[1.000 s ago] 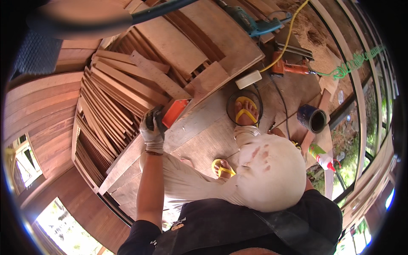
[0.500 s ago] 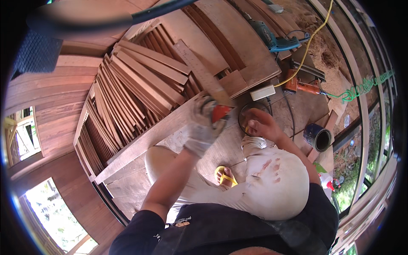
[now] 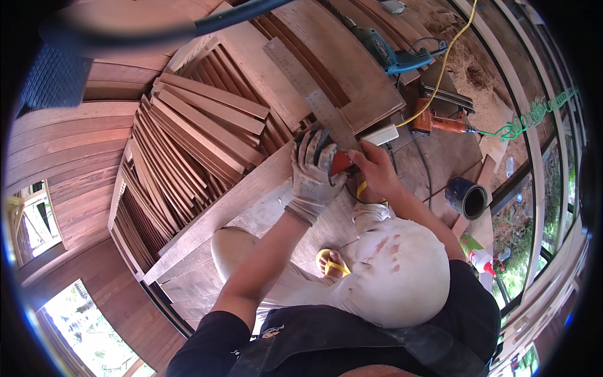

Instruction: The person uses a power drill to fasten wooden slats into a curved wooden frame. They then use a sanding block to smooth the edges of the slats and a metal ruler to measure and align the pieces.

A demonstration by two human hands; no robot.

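Observation:
A long flat metal blade with a red end point(image 3: 341, 163) reaches away from me over the boards; its kind is not clear, though it resembles a square. My left hand point(image 3: 312, 166), in a pale work glove with dark fingertips, is closed around the red part. Bare, my right hand point(image 3: 375, 168) meets it from the right, fingers closed at the tool's near end; the exact grip is partly hidden. Beyond both hands, many brown wooden slats point(image 3: 207, 122) lie fanned out in a wooden frame point(image 3: 220, 204). My pale-trousered knees are bent below.
Wide boards point(image 3: 370, 81) lie at the far side, with a teal power drill point(image 3: 389, 56) on them. A white power strip point(image 3: 380, 136) with a yellow cord, an orange air tool point(image 3: 440, 122) with a green coiled hose, a dark can point(image 3: 466, 198) and a white bottle point(image 3: 482, 260) are to the right.
The metal blade and my left hand have shifted away and to the right. My right hand has come up to the red part and closed there. The view has shifted slightly.

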